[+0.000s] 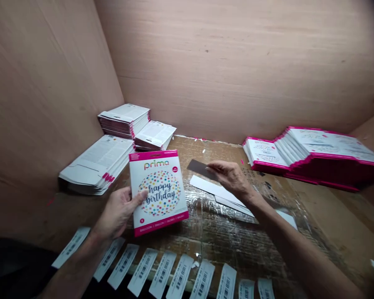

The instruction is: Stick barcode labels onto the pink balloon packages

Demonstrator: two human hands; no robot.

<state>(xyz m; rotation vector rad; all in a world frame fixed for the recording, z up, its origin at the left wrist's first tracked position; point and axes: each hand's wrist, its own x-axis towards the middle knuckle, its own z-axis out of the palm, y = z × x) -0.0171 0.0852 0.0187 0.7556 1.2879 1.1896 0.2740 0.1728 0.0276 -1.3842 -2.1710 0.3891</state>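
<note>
My left hand (120, 209) grips a white and pink balloon packet (158, 193) by its left edge, thumb across the front. The packet is held tilted up, its printed face with "happy birthday" towards me. To the right of it, my right hand (229, 176) pinches a flat dark grey-brown strip (201, 169) between thumb and fingers. The strip is held above several white strips (220, 191) lying on the tape-covered cardboard surface (205, 236). What is behind the packet is hidden.
Stacked packets (96, 160) lie at the left, back side up. At the right, a leaning row of pink-edged packets (318, 145) stands by the wooden back wall (237, 66). Several barcode labels (162, 272) hang along the front edge.
</note>
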